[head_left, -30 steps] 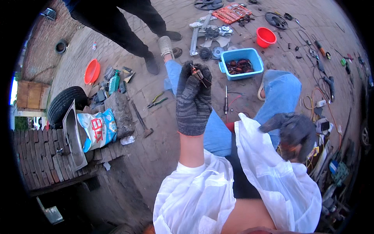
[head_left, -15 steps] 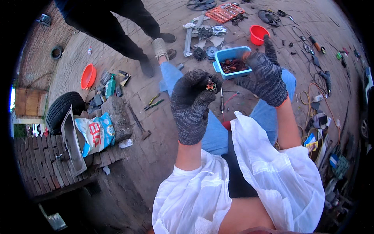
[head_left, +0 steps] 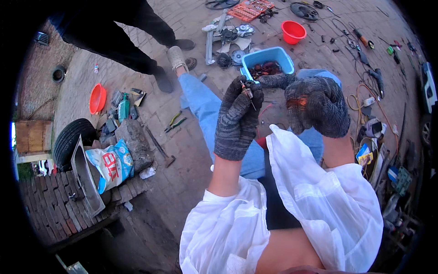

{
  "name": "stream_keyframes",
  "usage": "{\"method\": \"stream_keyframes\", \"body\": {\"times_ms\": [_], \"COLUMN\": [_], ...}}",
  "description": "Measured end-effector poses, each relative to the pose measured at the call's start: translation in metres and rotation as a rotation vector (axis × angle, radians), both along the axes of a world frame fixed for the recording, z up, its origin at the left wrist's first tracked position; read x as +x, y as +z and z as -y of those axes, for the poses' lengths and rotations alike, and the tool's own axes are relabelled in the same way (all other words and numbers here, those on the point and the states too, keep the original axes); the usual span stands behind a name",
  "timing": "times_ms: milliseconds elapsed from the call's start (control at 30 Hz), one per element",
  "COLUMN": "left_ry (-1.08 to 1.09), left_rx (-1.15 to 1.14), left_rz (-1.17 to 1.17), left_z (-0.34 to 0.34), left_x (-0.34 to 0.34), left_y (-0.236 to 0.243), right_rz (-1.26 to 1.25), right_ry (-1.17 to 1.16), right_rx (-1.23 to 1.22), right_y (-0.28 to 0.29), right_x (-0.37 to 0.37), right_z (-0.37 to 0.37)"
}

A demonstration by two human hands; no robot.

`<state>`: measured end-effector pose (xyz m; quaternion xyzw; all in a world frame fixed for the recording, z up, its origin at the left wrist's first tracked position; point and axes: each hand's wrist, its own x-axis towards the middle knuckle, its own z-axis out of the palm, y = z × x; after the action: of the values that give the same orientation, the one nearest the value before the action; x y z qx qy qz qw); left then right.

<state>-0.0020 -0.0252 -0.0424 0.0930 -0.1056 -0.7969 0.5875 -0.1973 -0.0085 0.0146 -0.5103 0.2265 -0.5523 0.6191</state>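
Note:
My left hand (head_left: 232,128), in a dark knitted glove, is closed on a small metal component (head_left: 247,92) with a thin shaft, held upright above my jeans. To its right, my gloved right hand (head_left: 319,107) has its fingers curled round a copper-coloured object (head_left: 297,103), mostly hidden, while one finger reaches across toward the small component. Just beyond both hands, a blue plastic tub (head_left: 267,53) holds dark reddish pieces, too jumbled to make out.
Another person's dark-trousered legs (head_left: 146,59) stand at upper left. Around me lie red basins (head_left: 293,32), an orange tool case (head_left: 250,9), pliers (head_left: 174,123), a hammer (head_left: 166,160), a tyre (head_left: 64,141), a steel sink (head_left: 80,173), metal parts (head_left: 237,56), cables and power tools (head_left: 378,82).
My right hand has swung up from beside my right knee and curled in next to the left. The left hand has shifted slightly right, still gripping the component. The view has tilted slightly.

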Motion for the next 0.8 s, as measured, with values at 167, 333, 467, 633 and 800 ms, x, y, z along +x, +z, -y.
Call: {"method": "stream_keyframes", "body": {"times_ms": [167,333,467,633,800], "left_ry": [0.043,-0.015,0.11,0.447,0.496], "left_rx": [0.015,0.036,-0.164,-0.482,-0.516], "left_rz": [0.047,0.065,0.38,0.907,1.003], "left_z": [-0.003,-0.008,-0.013,-0.014,-0.016], "left_x": [-0.001,-0.001,-0.001,-0.007,-0.001], "left_y": [0.013,0.015,0.009,0.011,0.018], "right_rz": [0.179,0.503,0.421,-0.107,0.212], "right_ry": [-0.04,0.229,0.099,-0.408,-0.037], "right_rx": [0.102,0.031,-0.033,-0.06,-0.165], "right_y": [-0.009,-0.012,-0.003,-0.001,-0.014], "right_x": [-0.004,-0.005,0.0,0.005,0.003], "right_z": [-0.005,0.015,0.009,-0.019,-0.01]}}
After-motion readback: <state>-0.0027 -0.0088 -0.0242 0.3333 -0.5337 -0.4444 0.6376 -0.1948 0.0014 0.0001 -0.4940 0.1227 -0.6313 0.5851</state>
